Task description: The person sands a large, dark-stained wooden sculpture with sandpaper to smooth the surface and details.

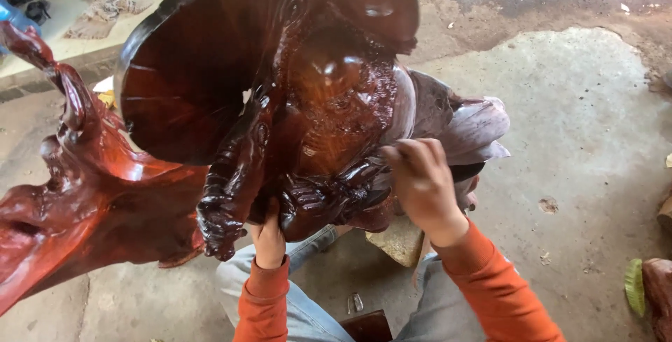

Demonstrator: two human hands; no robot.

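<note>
Gripping glossy red wood carving (315, 104) underneath, left hand (269, 237) fingers hidden, right hand (420, 181) fingers curled against it

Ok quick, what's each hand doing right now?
Left hand: gripping the underside of the glossy red wood carving.
Right hand: pressed against the carving's side, fingers curled; holding anything cannot be told.

Glossy dark red-brown carved wooden sculpture (294, 104), orange sleeves (490, 286), light blue jeans (308, 314), grey concrete floor (581, 139).
</note>
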